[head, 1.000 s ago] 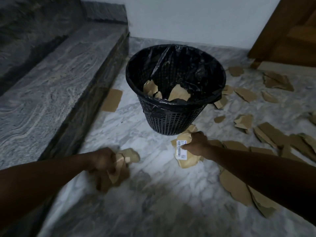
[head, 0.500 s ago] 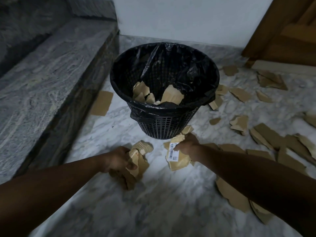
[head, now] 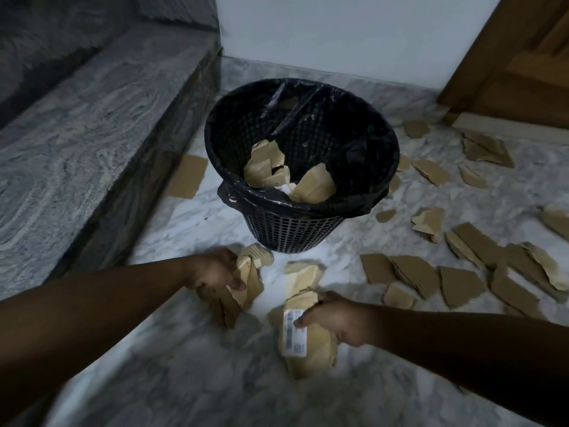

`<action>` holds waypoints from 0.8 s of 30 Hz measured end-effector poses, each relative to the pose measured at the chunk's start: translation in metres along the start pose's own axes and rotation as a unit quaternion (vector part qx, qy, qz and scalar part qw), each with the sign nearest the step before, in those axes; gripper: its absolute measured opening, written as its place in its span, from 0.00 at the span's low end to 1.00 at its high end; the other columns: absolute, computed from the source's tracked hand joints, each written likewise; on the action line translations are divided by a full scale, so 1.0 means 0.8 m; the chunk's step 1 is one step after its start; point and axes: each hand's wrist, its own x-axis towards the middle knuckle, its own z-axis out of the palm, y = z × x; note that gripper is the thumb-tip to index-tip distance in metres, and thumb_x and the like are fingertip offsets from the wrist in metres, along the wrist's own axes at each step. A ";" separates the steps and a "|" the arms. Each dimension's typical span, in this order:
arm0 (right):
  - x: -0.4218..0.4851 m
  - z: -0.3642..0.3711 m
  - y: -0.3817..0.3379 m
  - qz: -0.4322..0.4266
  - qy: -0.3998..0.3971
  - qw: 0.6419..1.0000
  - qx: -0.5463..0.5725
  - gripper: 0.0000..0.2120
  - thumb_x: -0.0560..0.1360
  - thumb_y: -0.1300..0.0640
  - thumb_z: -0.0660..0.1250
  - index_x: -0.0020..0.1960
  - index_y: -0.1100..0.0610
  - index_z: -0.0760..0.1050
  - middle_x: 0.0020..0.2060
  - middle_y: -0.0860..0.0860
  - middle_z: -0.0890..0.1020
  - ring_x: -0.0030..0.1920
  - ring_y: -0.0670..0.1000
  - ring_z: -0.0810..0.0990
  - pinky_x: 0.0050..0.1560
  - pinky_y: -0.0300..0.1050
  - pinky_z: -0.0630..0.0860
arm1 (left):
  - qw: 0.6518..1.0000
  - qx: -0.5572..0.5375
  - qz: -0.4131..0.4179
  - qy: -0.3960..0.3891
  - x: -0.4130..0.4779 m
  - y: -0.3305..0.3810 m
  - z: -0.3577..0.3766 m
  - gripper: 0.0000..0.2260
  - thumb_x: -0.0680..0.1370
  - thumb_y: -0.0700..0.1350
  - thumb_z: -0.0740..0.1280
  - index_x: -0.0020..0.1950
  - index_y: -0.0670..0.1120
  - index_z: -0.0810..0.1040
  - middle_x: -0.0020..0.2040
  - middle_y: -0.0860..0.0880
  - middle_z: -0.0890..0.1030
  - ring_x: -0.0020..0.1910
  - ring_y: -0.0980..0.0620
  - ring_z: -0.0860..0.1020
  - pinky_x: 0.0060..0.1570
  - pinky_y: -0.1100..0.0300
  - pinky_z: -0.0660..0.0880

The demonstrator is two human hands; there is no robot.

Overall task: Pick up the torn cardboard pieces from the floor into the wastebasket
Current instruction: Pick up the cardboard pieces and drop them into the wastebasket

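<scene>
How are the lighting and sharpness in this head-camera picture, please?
Head view: dim overall, a brighter patch lights the floor before the wastebasket; left hand and right hand look soft; the label on the held cardboard is unreadably blurred; frame edges smear.

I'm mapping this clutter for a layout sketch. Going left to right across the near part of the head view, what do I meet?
Stone step → left hand, gripping cardboard pieces → right hand, holding a labelled piece → loose cardboard on the floor. Wastebasket left out: it spans both hands.
</scene>
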 end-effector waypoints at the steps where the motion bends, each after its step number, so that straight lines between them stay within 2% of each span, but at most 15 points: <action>1: -0.007 0.013 -0.003 -0.022 -0.004 0.999 -0.037 0.13 0.68 0.65 0.76 0.50 0.55 0.81 0.44 0.47 0.85 0.44 0.43 0.83 0.39 0.34 0.78 | 1.000 0.011 0.007 0.013 -0.005 0.002 -0.003 0.07 0.69 0.47 0.76 0.43 0.52 0.80 0.34 0.55 0.80 0.26 0.59 0.79 0.20 0.68 0.72; 3: -0.020 0.041 -0.019 -0.084 0.008 0.989 -0.120 0.11 0.69 0.62 0.76 0.47 0.51 0.79 0.42 0.44 0.84 0.41 0.41 0.81 0.38 0.33 0.77 | 0.999 0.024 0.004 0.048 -0.015 0.005 -0.011 0.08 0.71 0.45 0.75 0.48 0.48 0.80 0.38 0.51 0.79 0.27 0.58 0.77 0.19 0.68 0.71; 6: -0.045 0.079 -0.069 -0.216 0.068 0.949 -0.220 0.11 0.71 0.56 0.73 0.52 0.51 0.77 0.46 0.47 0.83 0.47 0.47 0.82 0.50 0.45 0.80 | 0.992 0.001 -0.024 0.125 -0.046 0.017 -0.031 0.07 0.72 0.41 0.74 0.47 0.44 0.79 0.41 0.44 0.78 0.24 0.50 0.76 0.20 0.62 0.72; 8: -0.070 0.096 -0.114 -0.290 0.098 0.920 -0.243 0.12 0.72 0.55 0.72 0.54 0.53 0.77 0.47 0.48 0.83 0.49 0.50 0.82 0.53 0.48 0.80 | 0.984 -0.021 0.001 0.177 -0.071 0.025 -0.055 0.05 0.73 0.39 0.73 0.45 0.42 0.78 0.40 0.42 0.78 0.21 0.51 0.75 0.18 0.62 0.70; 9: -0.084 0.103 -0.138 -0.326 0.107 0.906 -0.248 0.10 0.72 0.54 0.73 0.51 0.52 0.76 0.45 0.48 0.83 0.47 0.49 0.82 0.51 0.47 0.79 | 0.977 -0.042 0.024 0.206 -0.085 0.029 -0.069 0.05 0.73 0.36 0.72 0.47 0.40 0.78 0.41 0.41 0.78 0.22 0.52 0.76 0.18 0.62 0.70; 10: -0.100 0.107 -0.161 -0.360 0.116 0.891 -0.251 0.10 0.72 0.54 0.73 0.49 0.51 0.74 0.43 0.47 0.83 0.45 0.48 0.82 0.47 0.44 0.78 | 0.967 -0.068 0.042 0.241 -0.097 0.030 -0.083 0.06 0.74 0.33 0.70 0.50 0.38 0.78 0.43 0.39 0.78 0.28 0.51 0.79 0.21 0.62 0.73; 12: -0.130 0.107 -0.205 -0.422 0.137 0.864 -0.238 0.10 0.71 0.56 0.74 0.47 0.49 0.74 0.40 0.44 0.82 0.41 0.42 0.81 0.42 0.37 0.74 | 0.934 -0.124 0.047 0.332 -0.121 0.036 -0.108 0.09 0.75 0.33 0.69 0.54 0.31 0.78 0.48 0.36 0.80 0.43 0.44 0.82 0.36 0.58 0.77; 13: -0.145 0.102 -0.226 -0.447 0.148 0.854 -0.222 0.10 0.71 0.57 0.74 0.47 0.50 0.74 0.39 0.42 0.81 0.39 0.37 0.80 0.40 0.34 0.73 | 0.915 -0.145 0.048 0.374 -0.135 0.041 -0.118 0.08 0.75 0.37 0.71 0.51 0.32 0.79 0.46 0.38 0.82 0.41 0.45 0.82 0.38 0.57 0.76; 14: -0.158 0.094 -0.246 -0.464 0.160 0.847 -0.203 0.10 0.71 0.58 0.75 0.47 0.51 0.75 0.39 0.41 0.81 0.38 0.35 0.80 0.40 0.30 0.74 | 0.893 -0.173 0.049 0.414 -0.148 0.046 -0.127 0.08 0.73 0.41 0.72 0.46 0.36 0.81 0.40 0.42 0.83 0.35 0.49 0.81 0.35 0.60 0.75; 15: -0.170 0.083 -0.264 -0.474 0.176 0.843 -0.186 0.09 0.71 0.58 0.75 0.49 0.54 0.77 0.41 0.42 0.83 0.40 0.35 0.81 0.42 0.31 0.76 | 0.867 -0.215 0.052 0.447 -0.162 0.053 -0.135 0.08 0.71 0.44 0.73 0.44 0.40 0.81 0.38 0.46 0.84 0.32 0.52 0.81 0.34 0.62 0.76; 18: -0.190 0.038 -0.309 -0.474 0.238 0.836 -0.139 0.17 0.74 0.57 0.73 0.62 0.56 0.77 0.53 0.48 0.84 0.51 0.46 0.83 0.54 0.44 0.79 | 0.773 -0.358 0.095 0.515 -0.193 0.078 -0.164 0.13 0.72 0.48 0.70 0.54 0.45 0.81 0.50 0.47 0.83 0.47 0.48 0.81 0.49 0.59 0.78; 20: -0.186 0.006 -0.324 -0.442 0.269 0.852 -0.085 0.19 0.76 0.57 0.70 0.66 0.55 0.73 0.56 0.48 0.82 0.53 0.49 0.82 0.54 0.46 0.78 | 0.732 -0.406 0.141 0.529 -0.212 0.109 -0.176 0.14 0.72 0.48 0.69 0.57 0.47 0.80 0.51 0.49 0.82 0.48 0.49 0.80 0.51 0.58 0.77; 22: -0.177 -0.024 -0.328 -0.394 0.296 0.869 -0.032 0.17 0.78 0.56 0.67 0.66 0.55 0.70 0.55 0.50 0.81 0.52 0.51 0.81 0.50 0.46 0.79 | 0.714 -0.435 0.189 0.515 -0.223 0.148 -0.177 0.13 0.72 0.49 0.68 0.56 0.48 0.80 0.50 0.49 0.83 0.46 0.49 0.81 0.48 0.57 0.79; 23: -0.173 -0.037 -0.328 -0.367 0.311 0.877 -0.010 0.16 0.79 0.56 0.65 0.65 0.55 0.70 0.52 0.50 0.81 0.49 0.51 0.81 0.47 0.46 0.80 | 0.725 -0.432 0.208 0.494 -0.226 0.168 -0.174 0.12 0.73 0.48 0.67 0.55 0.48 0.80 0.48 0.49 0.83 0.45 0.49 0.81 0.46 0.56 0.80; 24: -0.170 -0.048 -0.326 -0.339 0.317 0.886 0.013 0.15 0.79 0.56 0.64 0.64 0.55 0.70 0.50 0.51 0.81 0.47 0.51 0.82 0.46 0.46 0.80 | 0.750 -0.420 0.222 0.460 -0.226 0.188 -0.167 0.08 0.74 0.47 0.66 0.52 0.48 0.78 0.46 0.48 0.83 0.42 0.48 0.81 0.41 0.56 0.81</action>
